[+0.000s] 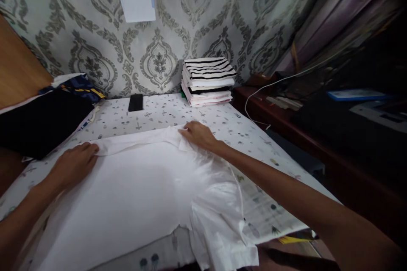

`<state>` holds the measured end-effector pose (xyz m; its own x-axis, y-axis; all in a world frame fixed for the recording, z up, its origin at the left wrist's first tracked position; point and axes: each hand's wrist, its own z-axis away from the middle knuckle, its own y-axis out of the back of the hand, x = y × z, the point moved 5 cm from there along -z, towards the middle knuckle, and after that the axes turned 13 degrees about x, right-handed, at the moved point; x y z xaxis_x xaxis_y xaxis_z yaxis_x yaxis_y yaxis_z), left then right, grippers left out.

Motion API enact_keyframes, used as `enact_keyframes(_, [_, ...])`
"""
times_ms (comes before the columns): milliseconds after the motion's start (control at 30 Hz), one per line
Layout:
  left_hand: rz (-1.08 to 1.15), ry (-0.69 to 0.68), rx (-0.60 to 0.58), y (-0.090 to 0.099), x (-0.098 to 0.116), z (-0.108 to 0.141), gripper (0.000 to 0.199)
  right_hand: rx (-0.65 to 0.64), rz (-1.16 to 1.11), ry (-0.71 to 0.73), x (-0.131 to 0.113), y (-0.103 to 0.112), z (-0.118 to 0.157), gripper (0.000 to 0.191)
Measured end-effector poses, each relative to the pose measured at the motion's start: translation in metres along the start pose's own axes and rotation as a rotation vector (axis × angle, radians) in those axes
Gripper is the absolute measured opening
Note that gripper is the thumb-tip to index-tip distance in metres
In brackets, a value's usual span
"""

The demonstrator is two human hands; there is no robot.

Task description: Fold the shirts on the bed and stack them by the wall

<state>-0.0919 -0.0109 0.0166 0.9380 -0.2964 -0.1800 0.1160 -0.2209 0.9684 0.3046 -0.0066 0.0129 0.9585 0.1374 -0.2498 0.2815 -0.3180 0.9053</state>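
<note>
A white T-shirt [136,194] lies spread over the patterned sheet, its far edge turned over in a narrow strip. At the left end of that strip, my left hand [76,159] has its fingers closed on the fabric. My right hand [199,134] pinches the cloth at the strip's right end, thumb and fingers together. Loose creases run from there down to a sleeve [235,245], which hangs past the near edge. The lower left part of the shirt is partly hidden by my left forearm.
Folded clothes [208,80] form a stack by the wall, a striped one on top. A black phone [136,103] lies left of it. Dark clothes [47,114] are heaped at the left. A white cable [254,93] trails over the dark red ledge [305,139] at right.
</note>
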Motion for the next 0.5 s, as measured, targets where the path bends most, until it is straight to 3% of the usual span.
enact_keyframes(100, [0.008, 0.013, -0.019, 0.003, 0.003, 0.001, 0.044, 0.008, 0.053, 0.158, -0.036, 0.000, 0.017, 0.060])
enact_keyframes(167, [0.024, 0.030, -0.023, 0.003, 0.001, 0.003, 0.044, 0.037, 0.101, 0.204, -0.046, 0.000, 0.027, 0.070])
enact_keyframes(333, [0.030, 0.040, -0.032, 0.002, -0.001, 0.004, 0.041, 0.097, 0.063, 0.177, -0.037, -0.001, 0.041, 0.051])
enact_keyframes(433, [0.027, 0.046, -0.046, 0.002, 0.001, 0.004, 0.041, 0.205, -0.208, 0.334, -0.030, 0.006, 0.049, 0.051])
enact_keyframes(500, [0.045, 0.051, -0.037, 0.002, 0.002, 0.004, 0.041, 0.206, -0.397, 0.488, -0.026, 0.011, 0.059, 0.047])
